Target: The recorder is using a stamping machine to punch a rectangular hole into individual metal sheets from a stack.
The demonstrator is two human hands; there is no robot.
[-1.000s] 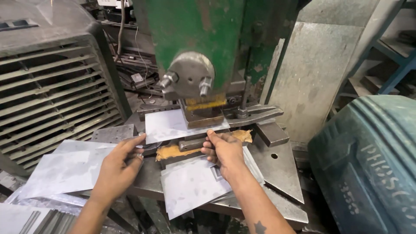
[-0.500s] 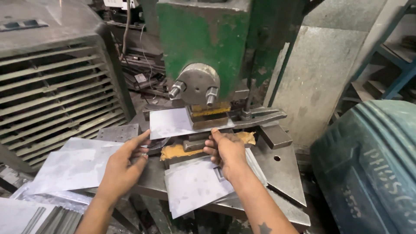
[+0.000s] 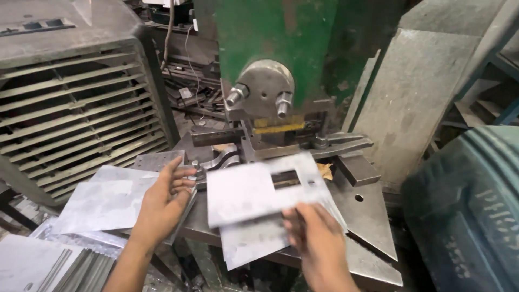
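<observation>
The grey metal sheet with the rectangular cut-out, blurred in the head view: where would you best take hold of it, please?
Probably the near edge of the grey metal sheet with the rectangular cut-out, from the person's side: the right hand already meets it there, and the green press blocks the far side.

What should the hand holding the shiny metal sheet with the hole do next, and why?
Probably carry the punched sheet clear of the green press and lay it aside. The right hand has it lifted off the press bed, it already has a rectangular hole, and the left hand rests by the blank sheets.
</observation>
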